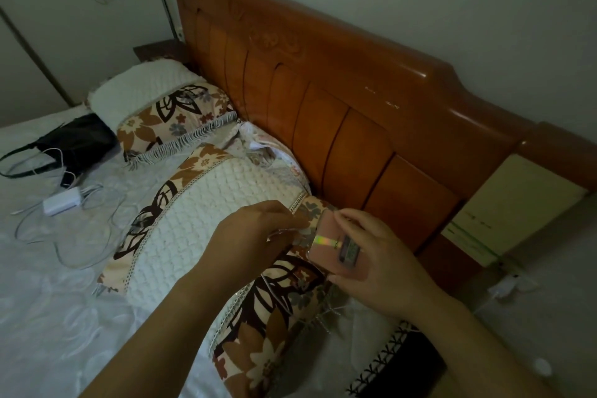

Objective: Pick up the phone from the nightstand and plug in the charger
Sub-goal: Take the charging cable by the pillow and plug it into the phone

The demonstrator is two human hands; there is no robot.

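A phone (326, 236) in a pink case, back side up with a shiny strip and a dark ring holder, is gripped by my right hand (374, 255) above the near pillow. My left hand (258, 229) pinches a small white charger plug (302, 231) against the phone's left end; whether the plug is seated I cannot tell. The cable behind the plug is hidden by my left hand. The nightstand (513, 200), cream-topped with a wooden frame, stands at the right beside the headboard.
Two floral pillows (206, 203) lie along the orange wooden headboard (323, 100). A white power adapter (61, 202) with loose cables (80, 236) and a black bag (74, 139) rest on the white bedspread at left. A white plug (504, 287) sits on the floor at right.
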